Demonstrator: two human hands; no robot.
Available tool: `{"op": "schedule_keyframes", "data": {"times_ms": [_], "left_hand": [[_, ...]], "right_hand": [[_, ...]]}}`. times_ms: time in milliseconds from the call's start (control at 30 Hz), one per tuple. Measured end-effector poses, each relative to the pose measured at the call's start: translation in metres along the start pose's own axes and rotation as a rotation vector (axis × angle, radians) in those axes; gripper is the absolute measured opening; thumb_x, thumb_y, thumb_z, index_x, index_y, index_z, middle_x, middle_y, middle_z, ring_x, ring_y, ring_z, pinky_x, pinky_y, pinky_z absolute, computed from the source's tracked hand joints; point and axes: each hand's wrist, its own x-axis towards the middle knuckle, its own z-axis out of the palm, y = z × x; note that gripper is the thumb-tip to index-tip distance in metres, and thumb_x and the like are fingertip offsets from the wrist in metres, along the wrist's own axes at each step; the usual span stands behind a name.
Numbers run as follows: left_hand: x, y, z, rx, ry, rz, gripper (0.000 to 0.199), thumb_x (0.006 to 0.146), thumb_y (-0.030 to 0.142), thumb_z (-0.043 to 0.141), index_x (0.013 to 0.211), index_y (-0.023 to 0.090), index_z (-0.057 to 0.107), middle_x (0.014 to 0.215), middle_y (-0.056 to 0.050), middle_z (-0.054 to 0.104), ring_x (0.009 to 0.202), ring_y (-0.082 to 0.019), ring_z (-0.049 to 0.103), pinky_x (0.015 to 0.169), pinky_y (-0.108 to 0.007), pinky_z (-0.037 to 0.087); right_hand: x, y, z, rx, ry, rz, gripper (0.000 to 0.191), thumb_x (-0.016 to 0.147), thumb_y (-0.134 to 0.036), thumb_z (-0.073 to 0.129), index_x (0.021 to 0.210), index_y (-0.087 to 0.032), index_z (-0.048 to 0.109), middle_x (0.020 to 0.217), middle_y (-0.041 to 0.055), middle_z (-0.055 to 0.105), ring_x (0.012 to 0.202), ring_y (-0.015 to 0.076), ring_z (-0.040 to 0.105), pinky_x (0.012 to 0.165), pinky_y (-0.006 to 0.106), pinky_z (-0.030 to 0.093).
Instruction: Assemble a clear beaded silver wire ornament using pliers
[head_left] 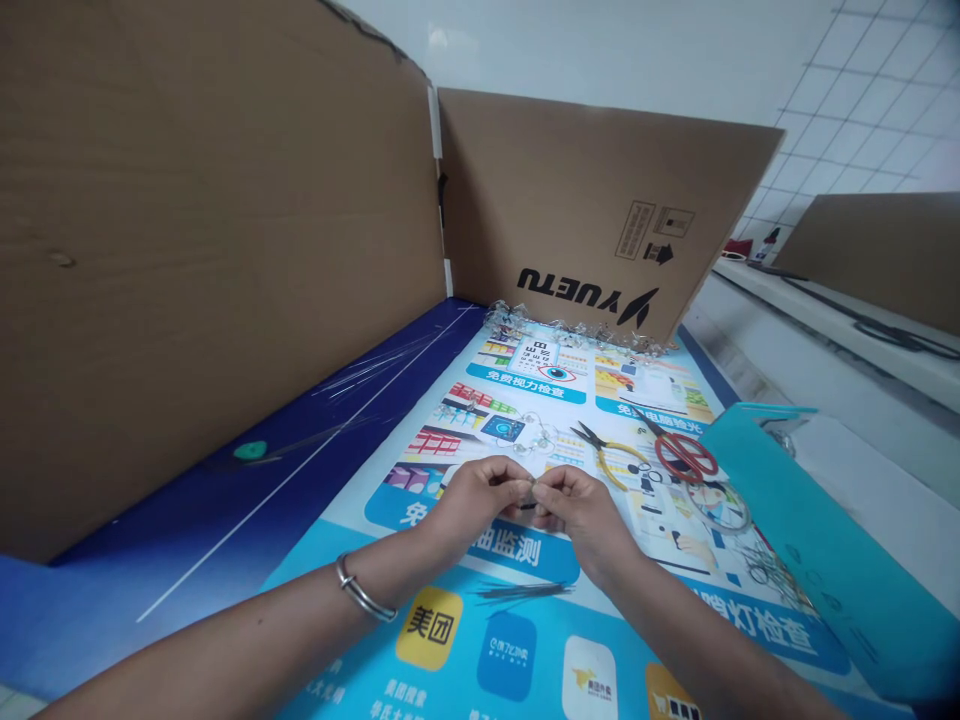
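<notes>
My left hand and my right hand meet fingertip to fingertip above the printed mat. Thumb and fingers of each are pinched closed on something small. A dark bit shows just under the fingertips, too small to name. Nearer to me, below the hands, lies a bundle of thin dark wire pieces. Beyond the fingers rests a loose piece of fine wire with clear beads. To the right are pliers with yellow handles and scissors with red handles.
A wire coil and a tangle of wires lie beside a teal folder. Clear beaded pieces line the back cardboard panel. Another cardboard panel stands left, near a green object and thin straight strands.
</notes>
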Motion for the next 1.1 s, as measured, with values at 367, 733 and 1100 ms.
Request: {"op": "schedule_keyframes", "data": {"times_ms": [367,733,1100], "left_hand": [[-0.0021,0.001,0.0041,-0.055,0.012,0.003,0.01,0.074,0.024,0.059,0.072,0.014,0.058,0.062,0.002,0.056,0.057,-0.01,0.054,0.058,-0.023,0.045],[-0.0008,-0.0001,0.0077,-0.085,0.052,-0.007,0.012,0.072,0.024,0.061,0.072,0.013,0.056,0.061,0.003,0.054,0.055,-0.009,0.052,0.056,-0.022,0.044],[-0.0004,-0.0009,0.0095,-0.054,0.065,0.007,0.01,0.073,0.023,0.06,0.071,0.014,0.056,0.061,0.002,0.055,0.055,-0.009,0.051,0.055,-0.021,0.043]], "right_hand": [[-0.0034,-0.003,0.0027,0.135,-0.078,-0.004,0.025,0.067,-0.038,0.07,0.071,-0.018,0.056,0.061,-0.0022,0.057,0.061,0.0123,0.056,0.062,0.028,0.048],[0.0001,0.0045,0.0025,0.158,-0.087,-0.031,0.023,0.068,-0.036,0.069,0.071,-0.018,0.055,0.061,-0.0026,0.057,0.06,0.0115,0.055,0.061,0.027,0.047],[0.0006,0.0049,0.003,0.159,-0.077,-0.043,0.024,0.069,-0.037,0.068,0.071,-0.018,0.054,0.061,-0.0026,0.057,0.061,0.0119,0.055,0.061,0.027,0.047]]}}
